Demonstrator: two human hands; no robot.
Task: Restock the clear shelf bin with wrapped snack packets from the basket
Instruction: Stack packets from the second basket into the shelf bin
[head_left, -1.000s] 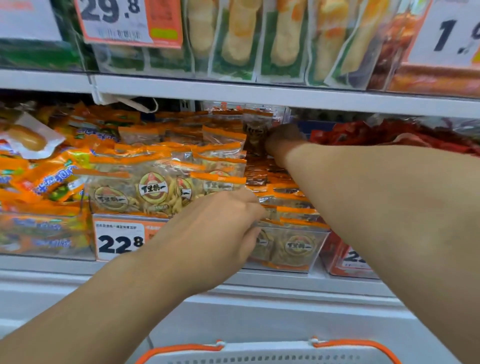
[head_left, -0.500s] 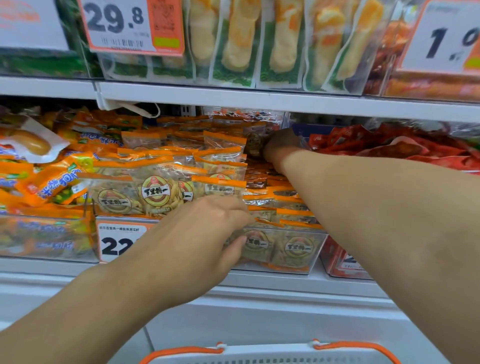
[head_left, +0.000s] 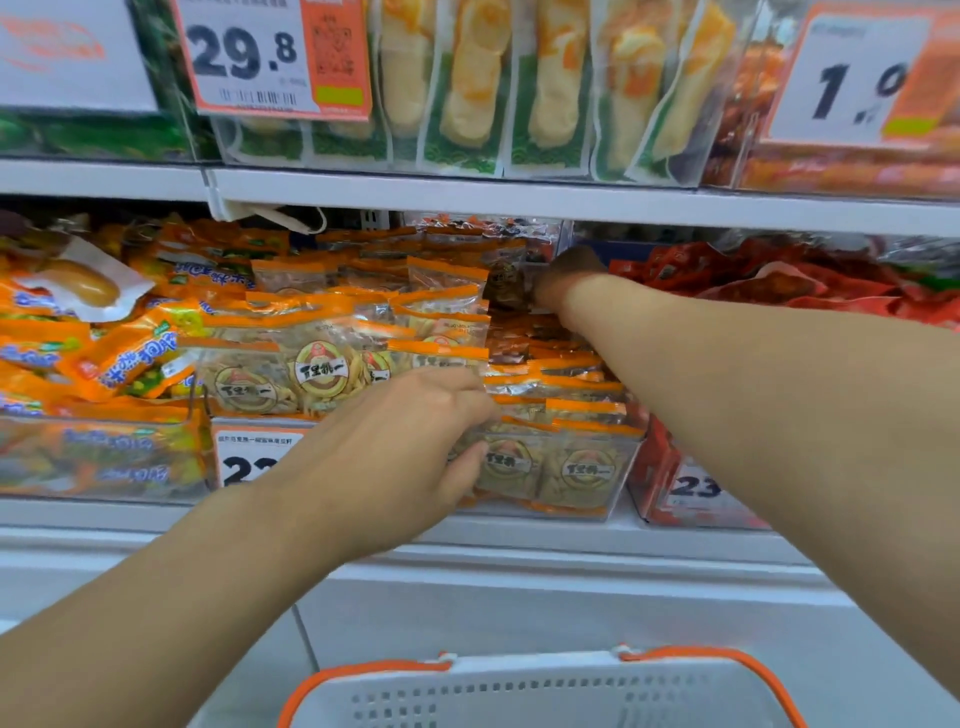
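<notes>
The clear shelf bin (head_left: 587, 499) sits on the middle shelf, packed with orange-topped wrapped snack packets (head_left: 576, 389) standing in rows. My left hand (head_left: 395, 441) grips the bin's front wall, thumb on the outside and fingers curled over the rim among the front packets. My right hand (head_left: 569, 275) reaches deep to the back of the bin and pinches a dark snack packet (head_left: 505, 288) against the rear rows; its fingers are mostly hidden. The white basket (head_left: 519, 696) with orange handles shows at the bottom edge, its contents out of sight.
The left neighbouring bin (head_left: 291, 379) holds similar packets with round labels, and orange candy bags (head_left: 104, 358) lie further left. Red packets (head_left: 779, 286) fill the right bin. The upper shelf edge (head_left: 519, 200) hangs low over my right hand.
The dark packet in my right hand has sunk slightly lower at the back of the bin. My left hand stays at the bin's front.
</notes>
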